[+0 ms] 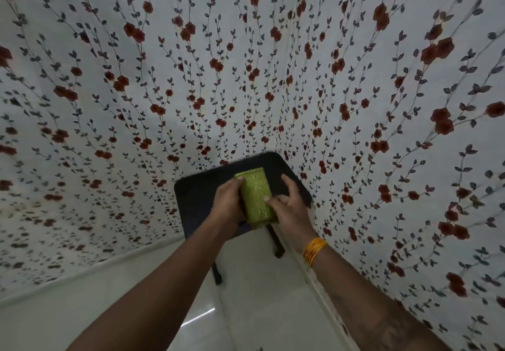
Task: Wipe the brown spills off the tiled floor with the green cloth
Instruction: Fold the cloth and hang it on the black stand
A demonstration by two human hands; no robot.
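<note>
Although the job is to wipe brown spills from the floor, nothing here suggests that wiping has begun: the pale tiled floor (254, 296) nearest the viewer, glossy and catching a streak of light, shows no brown mark in the part that is in view, so I judge the task to be at its very start, with the fetching of the cloth in hand and all the wiping left. Two bare forearms reach forward over those tiles, the right one wearing a yellow bangle (314, 249). Beyond them, the left hand (228, 206) curls round the left edge of the folded green cloth (257, 196), gripping it, while the right hand (291, 206) has its thumb pressed on the cloth's near right corner, the other fingers spread loosely over the stool. The cloth lies flat on the small black stool (196, 195), which stands in the corner. No container shows anywhere. Farthest off, the floral-patterned wall (246, 63), white with red blossoms and dark leafy vines, rises on both sides.
</note>
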